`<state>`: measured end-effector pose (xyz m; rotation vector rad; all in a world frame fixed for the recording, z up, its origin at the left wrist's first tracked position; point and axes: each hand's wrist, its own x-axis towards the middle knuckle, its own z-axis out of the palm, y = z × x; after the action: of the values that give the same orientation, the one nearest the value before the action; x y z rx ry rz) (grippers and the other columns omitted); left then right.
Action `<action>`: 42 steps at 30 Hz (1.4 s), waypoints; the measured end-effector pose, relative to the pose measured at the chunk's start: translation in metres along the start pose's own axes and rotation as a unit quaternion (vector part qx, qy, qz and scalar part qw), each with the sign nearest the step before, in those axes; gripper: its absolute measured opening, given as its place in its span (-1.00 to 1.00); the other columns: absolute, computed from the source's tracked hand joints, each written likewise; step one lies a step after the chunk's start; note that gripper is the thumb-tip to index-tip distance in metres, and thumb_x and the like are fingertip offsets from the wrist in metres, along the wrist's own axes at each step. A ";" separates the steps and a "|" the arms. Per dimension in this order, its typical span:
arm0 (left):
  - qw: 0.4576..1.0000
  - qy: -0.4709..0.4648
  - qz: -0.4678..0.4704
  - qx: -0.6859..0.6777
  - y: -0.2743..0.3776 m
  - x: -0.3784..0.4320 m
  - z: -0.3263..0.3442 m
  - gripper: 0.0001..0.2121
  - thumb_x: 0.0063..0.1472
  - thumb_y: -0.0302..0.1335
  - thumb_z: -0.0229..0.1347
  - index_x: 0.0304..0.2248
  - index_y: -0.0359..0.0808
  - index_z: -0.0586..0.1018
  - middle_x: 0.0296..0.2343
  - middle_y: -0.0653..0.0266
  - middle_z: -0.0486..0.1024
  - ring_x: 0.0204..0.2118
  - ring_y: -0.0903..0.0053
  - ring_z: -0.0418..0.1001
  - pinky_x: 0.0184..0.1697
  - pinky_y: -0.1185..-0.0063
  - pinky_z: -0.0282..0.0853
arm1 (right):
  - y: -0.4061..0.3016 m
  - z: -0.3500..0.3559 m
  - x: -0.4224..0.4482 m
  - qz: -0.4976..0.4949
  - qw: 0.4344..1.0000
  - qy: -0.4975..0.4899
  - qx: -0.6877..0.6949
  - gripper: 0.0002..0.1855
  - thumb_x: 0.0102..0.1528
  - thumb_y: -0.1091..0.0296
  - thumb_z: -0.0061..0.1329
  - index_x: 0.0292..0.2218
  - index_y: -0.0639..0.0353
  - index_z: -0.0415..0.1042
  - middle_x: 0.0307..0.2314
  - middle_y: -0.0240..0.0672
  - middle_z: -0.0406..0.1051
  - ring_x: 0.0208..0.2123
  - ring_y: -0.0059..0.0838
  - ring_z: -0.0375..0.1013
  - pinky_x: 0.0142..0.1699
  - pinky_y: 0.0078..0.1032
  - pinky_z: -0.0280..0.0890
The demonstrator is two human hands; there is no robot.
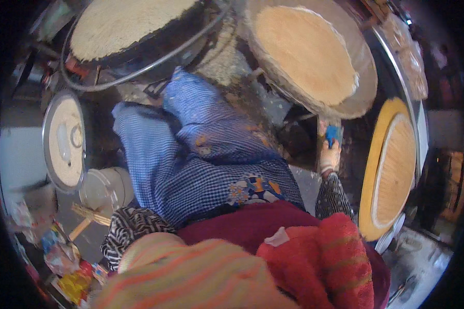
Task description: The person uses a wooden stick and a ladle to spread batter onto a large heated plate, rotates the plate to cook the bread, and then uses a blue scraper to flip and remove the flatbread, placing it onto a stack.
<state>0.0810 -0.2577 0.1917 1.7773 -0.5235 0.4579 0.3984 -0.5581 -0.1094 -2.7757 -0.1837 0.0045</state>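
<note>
My right hand point(330, 156), in a white glove or wrap, reaches forward and grips a small blue object point(333, 133) whose exact kind is unclear. It is at the near edge of a wide round pan or griddle point(365, 85), over a narrow upright support point(324, 129). Within the pan lies a thin, orange-tan round sheet point(305, 54). To the right of my forearm, a pale round flat item point(396, 174), perhaps stacked flatbread, rests on a yellow round board point(371, 193). My left hand is out of view; only its patterned sleeve point(135, 228) shows.
A large vessel of pale, grainy material point(127, 27) stands ahead left, ringed by a metal hoop point(147, 71). At left are a metal-rimmed tub of beige contents point(67, 166) and a pale bucket point(104, 189). Wooden sticks point(83, 228) and plastic packets point(73, 284) lie lower left.
</note>
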 end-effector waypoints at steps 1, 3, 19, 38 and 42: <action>1.000 -0.005 -0.002 -0.011 -0.001 0.004 0.002 -0.63 0.22 -0.14 -0.01 -0.28 -0.34 0.49 -0.31 0.09 0.48 -0.33 0.12 0.45 -0.31 0.30 0.35 | -0.009 -0.010 0.004 0.029 0.998 0.013 -0.062 -0.35 0.05 -0.05 0.02 0.08 0.09 0.26 0.00 -0.05 0.30 0.03 -0.06 0.31 0.09 -0.13 0.18; 0.999 -0.014 -0.006 -0.032 -0.005 0.011 0.012 -0.63 0.22 -0.13 -0.01 -0.29 -0.33 0.49 -0.31 0.09 0.48 -0.33 0.11 0.45 -0.32 0.29 0.35 | 0.002 -0.005 0.021 0.058 0.992 -0.022 -0.106 -0.07 -0.06 -0.28 0.04 0.20 -0.01 0.06 0.16 -0.10 0.08 0.16 -0.04 0.12 0.20 -0.07 0.01; 0.996 -0.041 0.065 -0.045 0.028 0.034 -0.011 -0.69 0.26 -0.22 -0.04 -0.33 -0.36 0.51 -0.32 0.00 0.47 -0.33 0.10 0.43 -0.33 0.31 0.36 | 0.019 0.012 -0.027 -0.100 0.960 -0.161 -0.204 -0.36 0.10 0.35 -0.13 0.16 0.35 0.02 0.01 0.16 0.23 0.05 0.13 0.24 0.04 -0.20 0.26; 0.753 0.117 -0.547 0.345 -0.024 -0.189 -0.195 -0.56 0.16 -0.18 0.12 -0.11 -0.36 0.46 -0.19 0.03 0.45 -0.09 0.11 0.40 -0.02 0.35 0.33 | -0.555 0.067 -0.032 -0.698 0.674 0.057 0.236 -0.66 -0.31 0.58 -0.06 -0.39 0.03 0.46 -0.35 -0.36 0.42 -0.26 -0.25 0.39 -0.12 -0.21 0.18; 0.619 0.282 -0.528 0.509 -0.035 -0.285 -0.285 -0.59 0.08 -0.42 0.16 -0.06 -0.31 0.42 -0.14 -0.02 0.39 -0.04 0.07 0.32 0.03 0.33 0.27 | -0.567 0.066 -0.036 -0.699 0.678 0.051 0.224 -0.69 -0.33 0.52 -0.04 -0.43 0.01 0.46 -0.42 -0.39 0.43 -0.30 -0.26 0.39 -0.20 -0.23 0.16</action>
<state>-0.1450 0.0586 0.0781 2.3935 1.5204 0.4180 0.2890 -0.0141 0.0274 -1.5059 -1.8700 -0.4150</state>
